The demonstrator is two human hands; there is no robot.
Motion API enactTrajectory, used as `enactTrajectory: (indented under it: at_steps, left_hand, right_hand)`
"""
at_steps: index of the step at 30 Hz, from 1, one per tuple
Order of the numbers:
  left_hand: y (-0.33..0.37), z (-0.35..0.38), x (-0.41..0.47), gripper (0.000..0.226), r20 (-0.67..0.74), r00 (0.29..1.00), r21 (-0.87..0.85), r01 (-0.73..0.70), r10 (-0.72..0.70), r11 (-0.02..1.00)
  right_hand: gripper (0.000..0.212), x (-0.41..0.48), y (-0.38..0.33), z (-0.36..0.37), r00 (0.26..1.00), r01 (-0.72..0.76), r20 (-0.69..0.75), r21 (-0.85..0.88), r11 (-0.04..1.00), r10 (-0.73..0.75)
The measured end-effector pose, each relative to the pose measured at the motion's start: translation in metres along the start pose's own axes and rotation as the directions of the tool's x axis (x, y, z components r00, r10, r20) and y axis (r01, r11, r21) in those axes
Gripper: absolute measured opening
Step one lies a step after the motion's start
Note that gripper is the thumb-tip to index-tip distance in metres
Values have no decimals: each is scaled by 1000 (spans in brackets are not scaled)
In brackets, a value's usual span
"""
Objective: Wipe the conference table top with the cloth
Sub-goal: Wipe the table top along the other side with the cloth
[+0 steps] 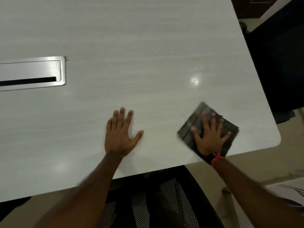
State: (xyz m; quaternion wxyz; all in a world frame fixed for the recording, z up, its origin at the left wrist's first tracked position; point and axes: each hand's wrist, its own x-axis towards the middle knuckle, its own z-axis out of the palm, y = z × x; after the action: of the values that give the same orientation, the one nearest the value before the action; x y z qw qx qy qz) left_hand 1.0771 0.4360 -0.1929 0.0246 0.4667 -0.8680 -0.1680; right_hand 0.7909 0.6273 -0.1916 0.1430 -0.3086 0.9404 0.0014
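A white conference table top [131, 55] fills most of the head view. A folded grey cloth [199, 112] lies flat near the table's near right corner. My right hand [209, 134] presses on the cloth with its fingers spread; it looks blurred. An orange thread is tied at that wrist. My left hand [120, 134] rests flat on the bare table to the left of the cloth, fingers apart, holding nothing.
A silver cable hatch [32, 73] with a dark slot is set into the table at the left. A black mesh chair [156, 199] stands below the near edge. Another dark chair [279, 63] stands past the right edge. The rounded table corner [276, 139] is close to the cloth.
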Motion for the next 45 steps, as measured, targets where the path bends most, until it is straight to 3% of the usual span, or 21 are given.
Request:
enactTrajectory:
  at_steps: [3, 5, 7, 11, 16, 23, 25, 29, 31, 36, 39, 43, 45]
  left_hand:
    - [-4, 2, 0, 86, 5, 1000, 14, -24, 24, 1000]
    - [-13, -1, 2, 85, 22, 997, 41, -69, 68, 997]
    - [-31, -8, 8, 85, 43, 998, 64, -57, 54, 996]
    - [-74, -27, 18, 94, 12, 989, 25, 149, -149, 989]
    - [-82, -27, 17, 95, -19, 988, -7, 154, -154, 988]
    - [-81, -27, 22, 95, -1, 987, -2, 163, -163, 987]
    - [-81, -28, 22, 94, 15, 985, 12, 169, -169, 986]
    - [-80, -31, 20, 95, 15, 984, 17, 177, -177, 984]
    - [-81, -31, 20, 95, 25, 983, 20, 182, -182, 983]
    - [-82, -27, 21, 94, 2, 983, 10, 182, -182, 983]
    - [-82, -26, 22, 93, -5, 982, 5, 188, -188, 982]
    - [-83, -29, 23, 90, 2, 981, -7, 196, -196, 981]
    - [-82, -29, 23, 90, 4, 981, -15, 193, -193, 981]
  right_hand:
    - [88, 0, -24, 3, 962, -267, -37, 78, 961, 270]
    - [88, -15, -64, 10, 954, -294, -29, 123, 948, 300]
    - [86, -40, -108, 22, 970, -239, -4, 109, 965, 241]
    - [82, -105, -169, 50, 995, -94, -38, 63, 994, 96]
    - [83, -83, -162, 39, 1000, -3, 23, 25, 1000, 2]
    - [82, 68, -225, 7, 997, 38, -71, 58, 998, -34]
    - [82, 64, -231, 10, 997, 52, -51, 61, 997, -49]
    - [83, -23, -201, 28, 966, 257, -26, -10, 966, -257]
    - [85, -26, -187, 25, 953, 301, 22, -1, 954, -301]
    - [84, 92, -224, 0, 985, 166, -51, 30, 986, -165]
    - [85, 116, -259, -4, 993, 104, -59, 53, 993, -101]
    - [84, 68, -245, 7, 925, 379, -4, -24, 925, -379]
    - [84, 82, -229, 0, 916, 400, 0, -4, 916, -400]
